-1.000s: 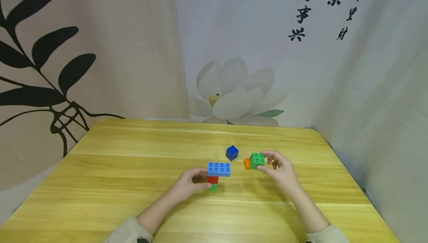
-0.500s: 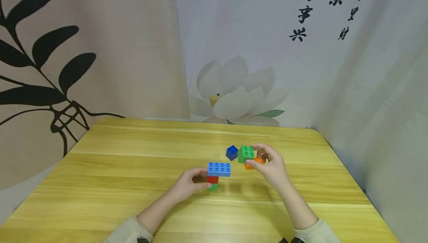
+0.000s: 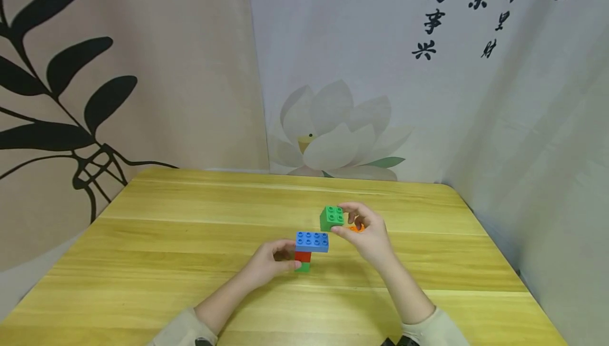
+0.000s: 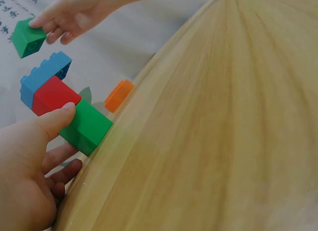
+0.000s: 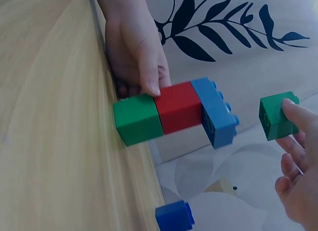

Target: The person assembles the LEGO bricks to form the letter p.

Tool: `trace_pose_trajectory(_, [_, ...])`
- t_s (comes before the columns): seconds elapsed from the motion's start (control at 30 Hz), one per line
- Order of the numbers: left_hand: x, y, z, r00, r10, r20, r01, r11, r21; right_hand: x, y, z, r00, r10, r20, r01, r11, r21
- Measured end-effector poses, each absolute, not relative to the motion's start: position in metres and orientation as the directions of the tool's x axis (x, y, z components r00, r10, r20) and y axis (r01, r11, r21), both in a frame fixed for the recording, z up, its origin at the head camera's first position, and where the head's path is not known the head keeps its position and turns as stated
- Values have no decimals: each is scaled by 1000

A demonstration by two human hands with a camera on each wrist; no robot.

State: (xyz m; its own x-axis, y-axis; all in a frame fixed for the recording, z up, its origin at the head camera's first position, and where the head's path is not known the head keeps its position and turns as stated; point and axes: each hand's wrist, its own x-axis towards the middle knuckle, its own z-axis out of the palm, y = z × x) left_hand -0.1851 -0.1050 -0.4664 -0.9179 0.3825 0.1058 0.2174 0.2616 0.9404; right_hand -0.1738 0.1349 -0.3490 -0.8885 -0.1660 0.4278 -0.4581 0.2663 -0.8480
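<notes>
My left hand (image 3: 270, 265) grips a small stack standing on the table: a green brick (image 5: 139, 119) at the bottom, a red brick (image 5: 179, 107) on it, and a long light-blue brick (image 3: 311, 241) on top that juts out to the right. Thumb and fingers pinch the stack's lower part. In my right hand (image 3: 368, 232), a second green brick (image 3: 331, 218) is pinched between thumb and fingers, studs up. It hangs in the air above the blue brick, apart from it, as both wrist views show.
An orange brick (image 4: 119, 96) lies on the table (image 3: 166, 240), partly hidden behind my right hand in the head view. A dark-blue brick (image 5: 174, 216) stands on the table in the right wrist view; the head view hides it. Printed cloth (image 3: 200, 71) hangs behind the table.
My right hand has carried the green brick leftward, past the orange brick and in front of the dark-blue one, toward the stack. The left hand and stack have stayed still.
</notes>
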Motion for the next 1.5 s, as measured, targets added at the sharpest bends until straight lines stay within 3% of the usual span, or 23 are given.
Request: trace_pose_trajectory(1.5, [-184, -106, -463, -905, 411, 108, 228, 255, 940, -175, 102, -367, -865, -326, 381, -462, 223, -858])
